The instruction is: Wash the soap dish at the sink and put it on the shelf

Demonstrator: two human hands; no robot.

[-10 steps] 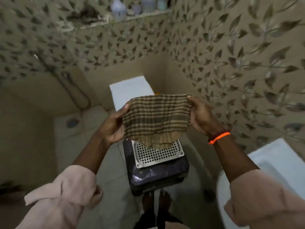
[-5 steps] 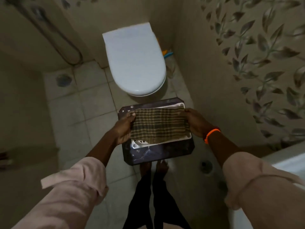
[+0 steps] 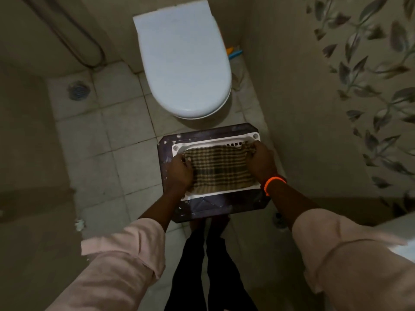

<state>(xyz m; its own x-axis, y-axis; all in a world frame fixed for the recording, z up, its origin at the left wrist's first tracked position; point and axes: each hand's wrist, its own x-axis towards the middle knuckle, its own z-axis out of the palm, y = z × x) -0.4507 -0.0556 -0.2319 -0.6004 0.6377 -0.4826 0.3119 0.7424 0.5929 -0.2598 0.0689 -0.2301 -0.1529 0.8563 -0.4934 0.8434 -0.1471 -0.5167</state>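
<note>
A brown checked cloth lies spread over a white perforated tray, which rests on a dark stool top in front of my feet. My left hand grips the cloth's left edge and presses it onto the tray. At the cloth's far right corner my right hand, with an orange band on the wrist, holds it bunched. Whether the white tray is the soap dish I cannot tell. Only a pale corner of the sink shows at the right edge.
A white toilet with its lid down stands just beyond the stool. A round floor drain lies at the left on the tiled floor. A leaf-patterned wall runs close along the right. Orange and blue items sit beside the toilet.
Both hands have lowered the cloth from chest height onto the tray and now press it flat. The view has tilted down from the wall shelf to the floor.
</note>
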